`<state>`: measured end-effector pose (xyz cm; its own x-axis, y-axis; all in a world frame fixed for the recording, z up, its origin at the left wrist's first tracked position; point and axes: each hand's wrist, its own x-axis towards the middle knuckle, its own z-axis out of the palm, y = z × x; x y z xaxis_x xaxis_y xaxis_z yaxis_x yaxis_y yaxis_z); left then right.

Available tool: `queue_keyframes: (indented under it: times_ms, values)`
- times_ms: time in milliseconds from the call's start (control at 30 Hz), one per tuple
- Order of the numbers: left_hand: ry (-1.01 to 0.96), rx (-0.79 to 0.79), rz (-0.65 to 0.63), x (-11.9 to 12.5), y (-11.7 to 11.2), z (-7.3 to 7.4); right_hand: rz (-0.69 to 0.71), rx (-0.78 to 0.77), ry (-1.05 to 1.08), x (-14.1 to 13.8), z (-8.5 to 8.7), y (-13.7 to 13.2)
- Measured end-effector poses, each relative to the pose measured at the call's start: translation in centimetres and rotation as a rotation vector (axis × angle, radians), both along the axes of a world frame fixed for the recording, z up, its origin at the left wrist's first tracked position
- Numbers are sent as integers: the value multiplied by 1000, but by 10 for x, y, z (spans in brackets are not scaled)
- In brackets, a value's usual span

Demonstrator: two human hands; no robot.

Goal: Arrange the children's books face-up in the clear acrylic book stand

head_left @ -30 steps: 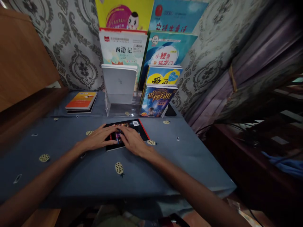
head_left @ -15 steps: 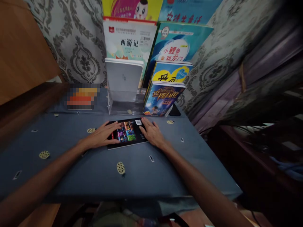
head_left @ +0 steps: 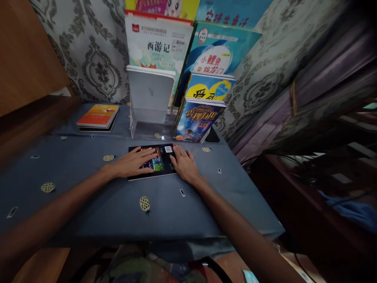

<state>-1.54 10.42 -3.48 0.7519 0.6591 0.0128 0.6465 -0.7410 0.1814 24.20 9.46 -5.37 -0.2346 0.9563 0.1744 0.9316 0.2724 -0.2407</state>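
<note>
A thin black book (head_left: 166,160) lies flat on the grey-blue tablecloth (head_left: 100,212), with a barcode and colourful pictures showing on its upper side. My left hand (head_left: 132,162) rests on the book's left half, fingers stretched out flat and partly covering the pictures. At the right edge, my right hand (head_left: 185,164) lies with its fingers extended and touching the book near the barcode. Neither hand is wrapped round anything.
Behind the book stands a clear acrylic rack (head_left: 153,129) with a grey book (head_left: 151,92), a blue book (head_left: 198,120) and several picture books. At the back left lies a small stack with an orange book (head_left: 98,116). A dark flat object (head_left: 212,135) sits right of the rack.
My left hand has slid rightward over the book and covers more of its pictures. My right hand stays at the right edge. The whole view has shifted slightly.
</note>
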Motion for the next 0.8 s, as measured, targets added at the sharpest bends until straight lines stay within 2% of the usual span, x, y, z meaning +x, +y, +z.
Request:
queue_keyframes:
  times_ms: [200, 433, 667, 800]
  values:
    - [-33, 55, 127, -37, -2, -8, -3, 27, 15, -1, -3, -1]
    - [8, 56, 175, -33, -11, -5, -35, -3, -25, -5, 2, -16]
    - [28, 95, 200, -29, -13, -1, 241, 75, -37, 7, 1, -64]
    - [25, 141, 126, -14, -28, 6, 335, 112, -6, 11, 1, -89]
